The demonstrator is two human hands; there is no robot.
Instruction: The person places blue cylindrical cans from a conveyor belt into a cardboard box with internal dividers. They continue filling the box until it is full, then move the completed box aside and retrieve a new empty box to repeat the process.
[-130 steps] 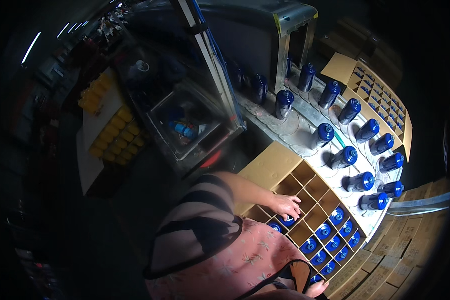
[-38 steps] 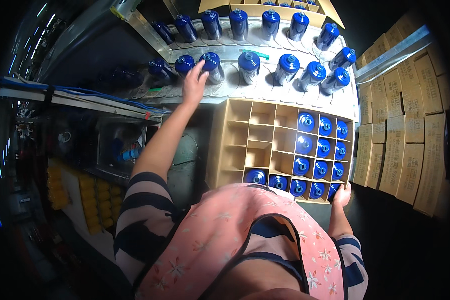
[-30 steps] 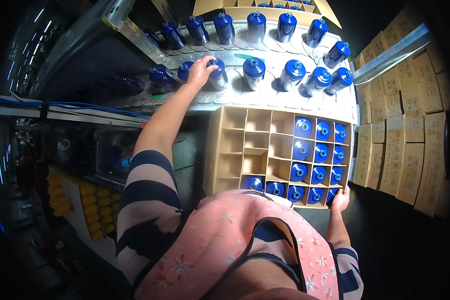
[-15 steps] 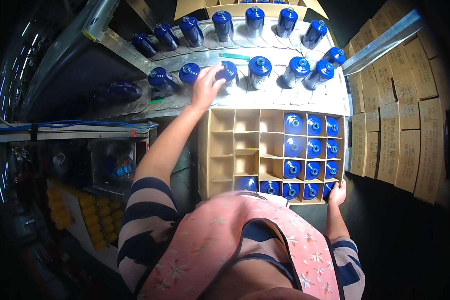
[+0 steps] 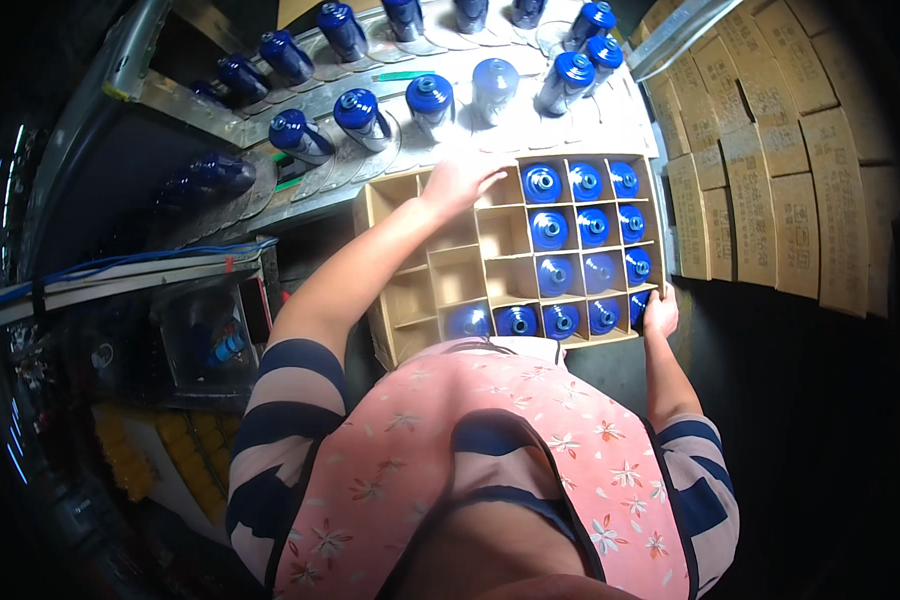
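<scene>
Where the left hand hangs palm down over the far edge of the divided carton, its thumb stands a little apart from the fingers; strong glare swallows the far side of the grip, so I cannot tell whether it holds anything, and no bottle shows in it. The right hand is curled around the carton's near right corner, thumb and fingers closed on the cardboard. Just beyond the carton's far edge, ahead of the left hand and slightly to its left, the nearest blue bottle stands on the conveyor with its long axis upright, neck up, though the lens makes it seem to lean; the left hand is far nearer to it than the right. Bare cells lie under and just beside the left hand, toward the carton's left side, while the packed bottles, also neck up, fill its three right-hand columns and two cells of its near row. Beyond the carton, more bottles line the conveyor on either side of the nearest one, with a second row behind. Well to the carton's right, stacked boxes rise like a wall.
</scene>
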